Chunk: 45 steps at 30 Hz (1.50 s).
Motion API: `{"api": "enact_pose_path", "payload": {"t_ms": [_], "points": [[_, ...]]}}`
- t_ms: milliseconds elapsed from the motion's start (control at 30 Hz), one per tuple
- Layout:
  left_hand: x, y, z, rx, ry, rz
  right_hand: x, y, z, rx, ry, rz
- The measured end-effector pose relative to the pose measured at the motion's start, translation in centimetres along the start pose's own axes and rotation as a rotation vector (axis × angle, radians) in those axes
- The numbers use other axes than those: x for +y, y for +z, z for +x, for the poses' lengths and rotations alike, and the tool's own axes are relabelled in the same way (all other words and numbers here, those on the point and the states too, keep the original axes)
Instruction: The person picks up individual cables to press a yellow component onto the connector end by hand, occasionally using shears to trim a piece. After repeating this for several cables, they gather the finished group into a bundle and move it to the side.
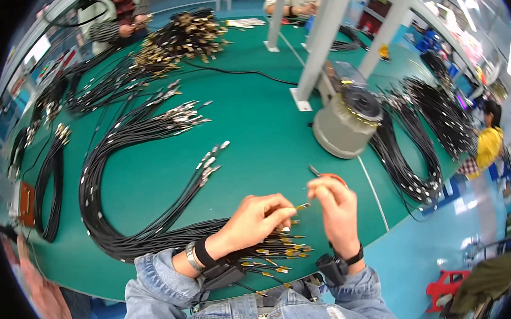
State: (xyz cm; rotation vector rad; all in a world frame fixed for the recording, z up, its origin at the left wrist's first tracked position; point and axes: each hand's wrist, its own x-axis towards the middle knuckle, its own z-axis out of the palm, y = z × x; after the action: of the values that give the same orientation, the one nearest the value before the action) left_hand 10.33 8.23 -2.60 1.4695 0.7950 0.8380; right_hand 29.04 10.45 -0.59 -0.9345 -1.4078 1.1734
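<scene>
My left hand (254,220) is closed in a pinch on a thin black cable. The cable's yellow-and-metal end (302,206) sticks out past the fingertips toward the right. Under that hand lies a bundle of black cables with several yellow-banded tips (282,249), fanned out near the table's front edge. My right hand (337,213) is raised just right of the cable end, apart from it, its fingers curled together. Whatever they hold, if anything, cannot be made out. Right behind its fingers shows a tool with an orange handle (334,179) and dark tip, partly hidden.
The bundle curves left across the green table (253,130) to metal-tipped ends (184,118). A grey round machine (347,120) stands right of centre beside white posts (313,54). More cables (409,160) hang at right; a large heap (182,37) lies far back. Other people work beyond.
</scene>
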Motion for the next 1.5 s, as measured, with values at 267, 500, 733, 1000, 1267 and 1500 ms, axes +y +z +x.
{"api": "enact_pose_path", "payload": {"t_ms": [267, 500, 733, 1000, 1267, 1500], "points": [[-1.2, -0.3, -0.6, 0.205, 0.116, 0.860, -1.7, -12.5, 8.0, 0.391, -0.153, -0.225], [0.2, -5.3, -3.5, 0.474, 0.049, 1.125, -1.1, -17.4, 12.1, 0.318, 0.228, -0.315], [-1.1, -8.3, -5.1, 0.684, -0.173, 1.271, -0.1, -17.4, 12.9, 0.191, 0.291, -0.260], [-3.1, -9.5, -5.4, 0.700, -0.233, 1.196, -1.4, -16.5, 12.5, 0.156, 0.192, 0.349], [-2.4, -9.1, -5.5, 0.699, -0.156, 1.168, -2.4, -8.2, 6.5, -0.082, 0.093, 0.388], [-2.1, -9.0, -5.4, 0.681, -0.335, 0.872, -0.3, -1.3, 3.0, -0.200, 0.236, 0.496]]}}
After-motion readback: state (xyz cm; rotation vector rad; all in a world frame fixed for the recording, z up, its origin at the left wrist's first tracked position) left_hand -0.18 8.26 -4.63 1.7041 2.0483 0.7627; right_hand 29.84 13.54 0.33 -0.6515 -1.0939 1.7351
